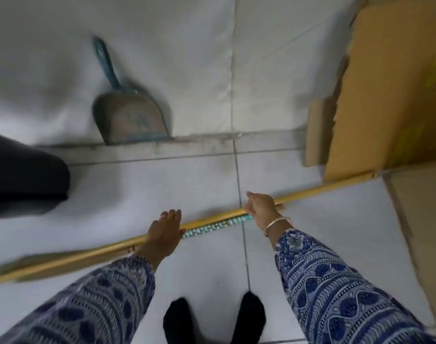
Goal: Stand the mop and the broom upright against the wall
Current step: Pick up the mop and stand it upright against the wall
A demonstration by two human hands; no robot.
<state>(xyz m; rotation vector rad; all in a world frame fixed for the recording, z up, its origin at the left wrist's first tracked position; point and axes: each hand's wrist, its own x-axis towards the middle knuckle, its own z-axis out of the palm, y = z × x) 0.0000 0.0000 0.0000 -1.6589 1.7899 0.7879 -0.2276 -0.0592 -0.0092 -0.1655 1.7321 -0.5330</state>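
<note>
Two long tools lie side by side on the pale tiled floor, running from lower left to upper right. One is a long yellow pole [318, 191], probably the mop handle; neither of its ends shows a head. The other is the broom [214, 225], with a teal patterned handle and straw bristles at the left. My right hand [260, 209] is closed around the broom handle near its end, right beside the yellow pole. My left hand [162, 230] lies over both poles with its fingers stretched out, not wrapped around them.
A worn blue dustpan [131, 120] leans on the white wall [199, 58] straight ahead. Flattened cardboard [385, 83] stands against the wall at the right, with more along the right edge. A dark shape [26, 175] is at the left. My black-socked feet [212, 321] are below.
</note>
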